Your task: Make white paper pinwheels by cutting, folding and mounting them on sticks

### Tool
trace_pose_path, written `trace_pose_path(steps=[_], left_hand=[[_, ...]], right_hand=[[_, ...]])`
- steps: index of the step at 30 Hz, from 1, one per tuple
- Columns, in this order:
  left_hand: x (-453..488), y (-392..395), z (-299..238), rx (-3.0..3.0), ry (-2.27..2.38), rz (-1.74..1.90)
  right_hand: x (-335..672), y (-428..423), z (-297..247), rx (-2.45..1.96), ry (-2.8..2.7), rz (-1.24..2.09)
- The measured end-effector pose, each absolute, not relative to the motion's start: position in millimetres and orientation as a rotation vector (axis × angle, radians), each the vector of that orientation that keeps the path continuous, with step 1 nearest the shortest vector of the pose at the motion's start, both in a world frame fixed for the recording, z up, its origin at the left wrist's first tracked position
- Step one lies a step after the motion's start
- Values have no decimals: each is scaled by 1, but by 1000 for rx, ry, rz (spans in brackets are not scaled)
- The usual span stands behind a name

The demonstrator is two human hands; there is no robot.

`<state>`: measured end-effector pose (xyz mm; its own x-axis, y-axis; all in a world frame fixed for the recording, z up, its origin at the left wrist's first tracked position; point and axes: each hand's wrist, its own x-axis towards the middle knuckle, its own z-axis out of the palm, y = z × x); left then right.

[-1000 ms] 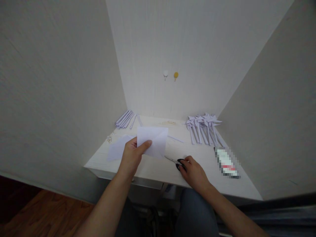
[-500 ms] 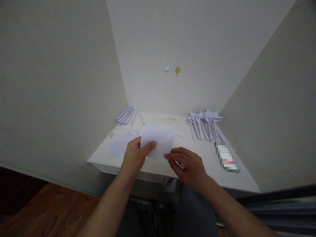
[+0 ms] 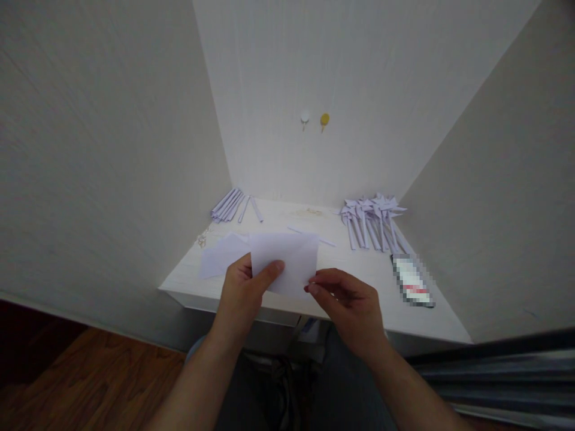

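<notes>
A white square sheet of paper (image 3: pixel 291 248) is held up over the front of the white desk (image 3: pixel 359 281). My left hand (image 3: pixel 245 290) grips its left side, thumb flat on top and the other fingers hidden beneath. At the lower right corner, my right hand (image 3: pixel 353 305) pinches the sheet's edge between thumb and forefinger. Several more paper sheets (image 3: pixel 220 256) lie to the left of my left hand. Beyond the held sheet, a thin white strip (image 3: pixel 327 242) rests on the desk, partly covered by the sheet.
Rolled paper sticks (image 3: pixel 226 205) lie at the back left. Several paper pinwheels (image 3: pixel 372 209) on sticks are bunched at the back right, with a pixelated phone (image 3: pixel 412 281) in front of them. Small pale bits (image 3: pixel 202 239) lie near the left edge. Walls enclose the desk on three sides.
The sheet's lower right corner, bent up before, now lies flatter. My right hand has shifted slightly right and its fingers have changed position. My left hand keeps its hold.
</notes>
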<state>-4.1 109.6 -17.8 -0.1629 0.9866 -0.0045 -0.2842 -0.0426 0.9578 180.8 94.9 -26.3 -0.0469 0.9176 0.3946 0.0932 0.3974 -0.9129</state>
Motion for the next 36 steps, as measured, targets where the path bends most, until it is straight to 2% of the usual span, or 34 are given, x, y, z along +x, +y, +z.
trace_pose_path(steps=[5,14,26,36], left_hand=[[-1,103,-20,883,1065,1500],[5,103,-25,861,1064,1521],[14,107,-30,854,1084,1498],[15,109,-35,830,1096,1487]], right_hand=[[178,95,-24,-1012,-1296,989],[184,95,-20,-982,-1343,1039],[192,100,-24,-1013,-1409,909],[191,102,-26,-1075,-1306,970]])
